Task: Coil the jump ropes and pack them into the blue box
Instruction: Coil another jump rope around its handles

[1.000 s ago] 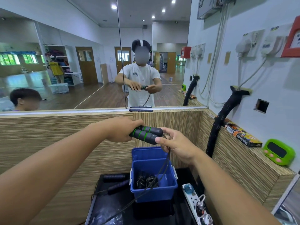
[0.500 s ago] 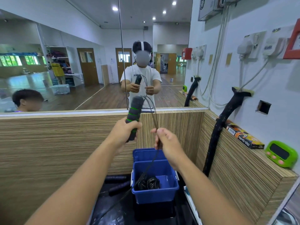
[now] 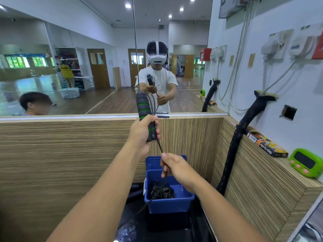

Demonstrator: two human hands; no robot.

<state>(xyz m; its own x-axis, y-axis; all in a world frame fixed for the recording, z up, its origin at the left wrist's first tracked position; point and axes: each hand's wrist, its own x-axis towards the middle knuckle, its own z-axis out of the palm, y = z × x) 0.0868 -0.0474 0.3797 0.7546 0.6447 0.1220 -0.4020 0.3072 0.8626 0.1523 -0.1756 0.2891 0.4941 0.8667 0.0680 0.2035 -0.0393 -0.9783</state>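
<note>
My left hand [image 3: 143, 133] grips the black jump rope handles with green rings [image 3: 144, 109], held upright in front of the mirror. The thin black rope [image 3: 160, 146] runs down from the handles into my right hand [image 3: 176, 169], which pinches it lower down. From there the rope hangs past the open blue box [image 3: 169, 205] toward the floor. A coiled black rope [image 3: 162, 191] lies inside the box. Another dark handle [image 3: 133, 193] lies left of the box, partly hidden by my left arm.
The blue box stands on a black surface [image 3: 157, 227] in a corner of wood-grain panels [image 3: 61, 154]. A thick black hose [image 3: 234, 151] runs down the right wall. On the right ledge sit a green timer [image 3: 305, 163] and an orange-black carton [image 3: 266, 144]. A mirror reflects a person.
The handles swung from lying level to upright in my left hand. My right hand let go of them, slid down the rope and now pinches it above the box.
</note>
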